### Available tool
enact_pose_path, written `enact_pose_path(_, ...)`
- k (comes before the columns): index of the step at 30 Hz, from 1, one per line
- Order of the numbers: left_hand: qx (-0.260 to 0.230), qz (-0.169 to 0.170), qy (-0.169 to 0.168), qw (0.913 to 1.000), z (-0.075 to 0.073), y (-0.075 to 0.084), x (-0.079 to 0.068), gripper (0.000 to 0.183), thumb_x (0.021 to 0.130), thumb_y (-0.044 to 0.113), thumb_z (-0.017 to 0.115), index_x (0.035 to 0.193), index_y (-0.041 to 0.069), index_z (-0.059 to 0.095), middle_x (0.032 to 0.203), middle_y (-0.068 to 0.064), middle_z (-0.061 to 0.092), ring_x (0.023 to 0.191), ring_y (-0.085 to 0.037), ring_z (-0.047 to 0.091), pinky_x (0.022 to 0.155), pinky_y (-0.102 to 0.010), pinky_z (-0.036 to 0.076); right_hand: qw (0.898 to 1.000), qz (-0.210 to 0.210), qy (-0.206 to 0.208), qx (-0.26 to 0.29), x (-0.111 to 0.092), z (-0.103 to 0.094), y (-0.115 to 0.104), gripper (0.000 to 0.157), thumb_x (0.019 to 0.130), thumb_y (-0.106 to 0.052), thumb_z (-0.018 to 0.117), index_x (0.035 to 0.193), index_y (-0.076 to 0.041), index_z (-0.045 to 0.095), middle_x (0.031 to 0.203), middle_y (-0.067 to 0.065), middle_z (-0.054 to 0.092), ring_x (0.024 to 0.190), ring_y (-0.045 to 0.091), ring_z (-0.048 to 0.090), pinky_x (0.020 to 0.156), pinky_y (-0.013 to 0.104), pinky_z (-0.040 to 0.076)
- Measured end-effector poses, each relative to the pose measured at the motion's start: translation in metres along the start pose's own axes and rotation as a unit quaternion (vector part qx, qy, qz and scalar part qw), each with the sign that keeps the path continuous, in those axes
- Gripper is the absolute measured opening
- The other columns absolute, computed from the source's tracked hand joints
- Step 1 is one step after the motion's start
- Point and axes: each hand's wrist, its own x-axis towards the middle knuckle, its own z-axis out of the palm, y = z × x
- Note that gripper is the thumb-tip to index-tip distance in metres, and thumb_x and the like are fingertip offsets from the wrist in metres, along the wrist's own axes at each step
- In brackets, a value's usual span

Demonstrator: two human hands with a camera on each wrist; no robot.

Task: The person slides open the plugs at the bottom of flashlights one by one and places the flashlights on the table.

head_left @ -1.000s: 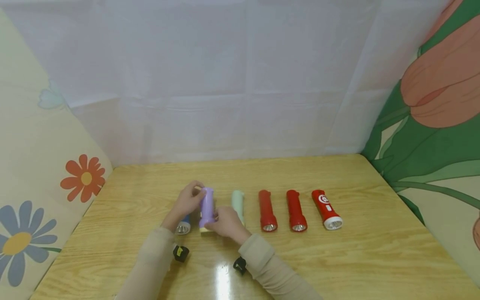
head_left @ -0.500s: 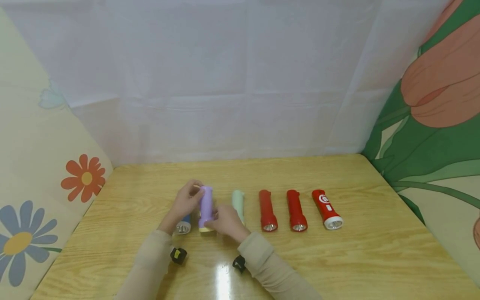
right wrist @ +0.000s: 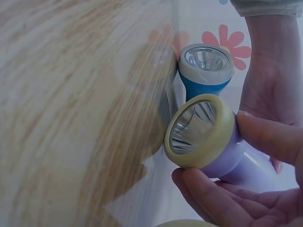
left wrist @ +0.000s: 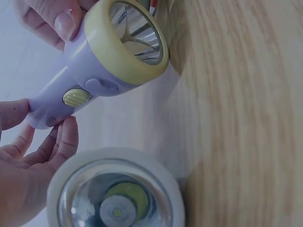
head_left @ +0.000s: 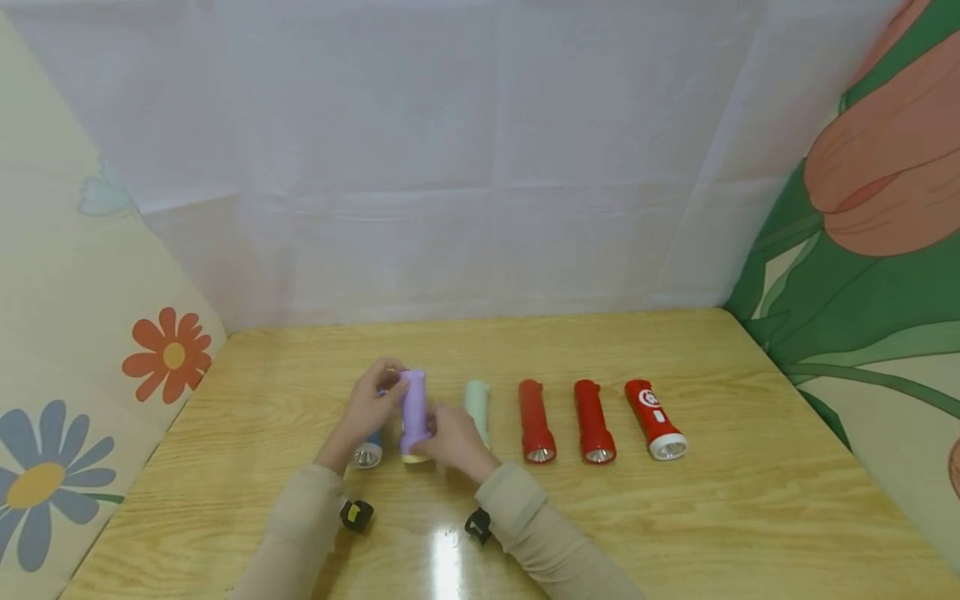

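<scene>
A purple flashlight (head_left: 414,408) with a cream-yellow rim lies between my two hands, its lens toward me. My left hand (head_left: 367,404) pinches its tail end between thumb and fingers. Near the lens, my right hand (head_left: 456,440) grips the flashlight's head, with thumb and fingers on opposite sides in the right wrist view. A yellow ribbed switch (left wrist: 75,97) shows on the flashlight's side in the left wrist view. Just left of it is a blue flashlight (right wrist: 203,88) with a white rim, partly hidden by my left hand in the head view.
A pale green flashlight (head_left: 476,407) lies partly behind my right hand. Farther right are two red flashlights (head_left: 536,417) and a red one with a white rim (head_left: 654,417), lined up on the wooden table (head_left: 750,508). White sheeting (head_left: 487,167) hangs behind the table.
Both hands keep hold of the purple flashlight, which has shifted only slightly away from me. The other flashlights have stayed in place.
</scene>
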Motion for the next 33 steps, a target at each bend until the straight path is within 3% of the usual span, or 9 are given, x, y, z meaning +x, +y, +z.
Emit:
enact_pose_path(4, -0.025, 0.007, 0.017, 0.9995, 0.001, -0.003, 0.001, 0.023, 0.088, 0.000, 0.055, 0.109, -0.007, 0.050, 0.100, -0.026, 0.060, 0.086, -0.029, 0.059, 0.070, -0.033, 0.052, 1.000, -0.008, 0.005, 0.003, 0.000, 0.001, 0.000, 0.034, 0.068, -0.012, 0.079, 0.093, 0.005, 0.063, 0.075, 0.009, 0.064, 0.061, 0.014, 0.056, 0.054, 0.022, 0.046)
enact_pose_path(9, -0.047, -0.027, 0.022, 0.9983, 0.001, 0.000, 0.000, 0.027, 0.087, 0.002, 0.058, 0.110, -0.008, 0.052, 0.103, -0.024, 0.060, 0.086, -0.021, 0.058, 0.070, -0.025, 0.051, 1.000, -0.012, 0.006, 0.009, -0.001, 0.000, 0.000, 0.032, 0.068, -0.010, 0.079, 0.092, 0.004, 0.063, 0.073, 0.007, 0.063, 0.059, 0.010, 0.052, 0.053, 0.021, 0.045)
enact_pose_path(14, -0.060, -0.056, 0.015, 0.9965, -0.001, 0.002, 0.001, 0.030, 0.087, 0.005, 0.060, 0.113, -0.009, 0.053, 0.107, -0.024, 0.059, 0.091, -0.022, 0.058, 0.073, -0.026, 0.052, 1.000, -0.006, 0.004, 0.009, -0.001, -0.001, 0.000, 0.037, 0.067, -0.010, 0.080, 0.096, 0.005, 0.062, 0.079, 0.009, 0.065, 0.066, 0.013, 0.056, 0.059, 0.022, 0.047)
enact_pose_path(20, -0.051, -0.040, 0.016, 0.9978, -0.001, 0.003, -0.001, 0.029, 0.086, 0.005, 0.060, 0.111, -0.009, 0.054, 0.105, -0.023, 0.060, 0.091, -0.023, 0.058, 0.075, -0.028, 0.052, 1.000, -0.001, 0.010, 0.013, -0.003, -0.001, 0.000, 0.041, 0.066, -0.010, 0.080, 0.098, 0.007, 0.060, 0.084, 0.013, 0.065, 0.072, 0.019, 0.059, 0.063, 0.025, 0.049)
enact_pose_path(27, -0.045, -0.025, 0.033, 0.9981, 0.001, 0.004, -0.004, 0.027, 0.085, 0.002, 0.061, 0.109, -0.008, 0.056, 0.101, -0.020, 0.061, 0.086, -0.013, 0.057, 0.072, -0.023, 0.048, 0.999, -0.025, 0.028, 0.010, -0.001, -0.001, 0.003, 0.026, 0.084, -0.013, 0.065, 0.100, 0.007, 0.061, 0.088, 0.016, 0.066, 0.078, 0.024, 0.063, 0.065, 0.026, 0.052)
enact_pose_path(33, -0.053, -0.012, 0.043, 0.9976, 0.002, 0.006, -0.006, 0.026, 0.084, -0.001, 0.062, 0.108, -0.009, 0.056, 0.101, -0.021, 0.061, 0.085, -0.013, 0.057, 0.072, -0.022, 0.049, 0.998, -0.047, 0.045, 0.009, 0.000, -0.003, 0.005, 0.026, 0.086, -0.015, 0.062, 0.102, 0.006, 0.062, 0.091, 0.016, 0.067, 0.081, 0.024, 0.064, 0.071, 0.029, 0.052)
